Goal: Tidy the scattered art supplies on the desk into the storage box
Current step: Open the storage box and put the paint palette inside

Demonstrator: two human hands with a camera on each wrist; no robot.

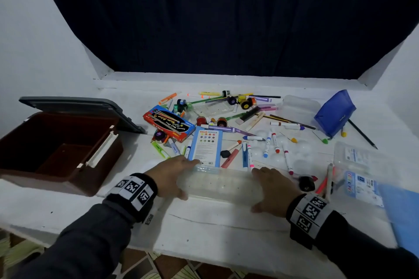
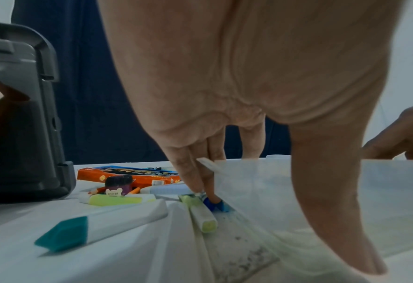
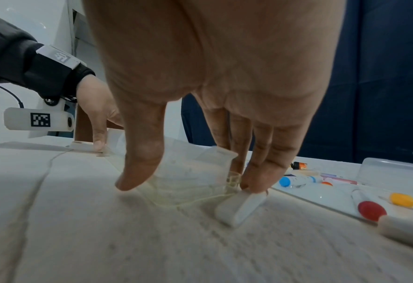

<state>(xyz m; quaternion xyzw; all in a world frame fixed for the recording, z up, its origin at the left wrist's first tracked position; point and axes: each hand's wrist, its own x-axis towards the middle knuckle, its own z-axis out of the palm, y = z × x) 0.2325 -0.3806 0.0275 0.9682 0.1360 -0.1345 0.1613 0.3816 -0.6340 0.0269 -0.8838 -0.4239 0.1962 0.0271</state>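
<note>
A white desk [image 1: 215, 222] runs across the view under a dark blue curtain [image 1: 226, 18]. At its left end stands the brown storage box [image 1: 56, 149], its grey lid [image 1: 74, 106] tipped back so the inside is open and ready to take things; it appears empty, though its near corner is in shadow.

The art supplies are scattered over the middle and right of the desk: markers, small paint pots, a red box of brushes [image 1: 169, 123], a blue packet of colour pencils [image 1: 206, 146] and a folded blue pouch [image 1: 335, 112].

Near the front edge lies a long clear plastic tray [image 1: 218, 184], well apart from the storage box. Both hands are on it, one at each end, probably because it is too long for one hand to lift level. The left hand [image 1: 169, 174] grips the left end, fingers down the far side and thumb on the near side. The right hand [image 1: 274, 190] grips the right end the same way (its fingertips [image 3: 251, 183] also touch a small white eraser [image 3: 240, 208] lying there). The tray seems to rest on the desk, though the blur makes that uncertain.
</note>
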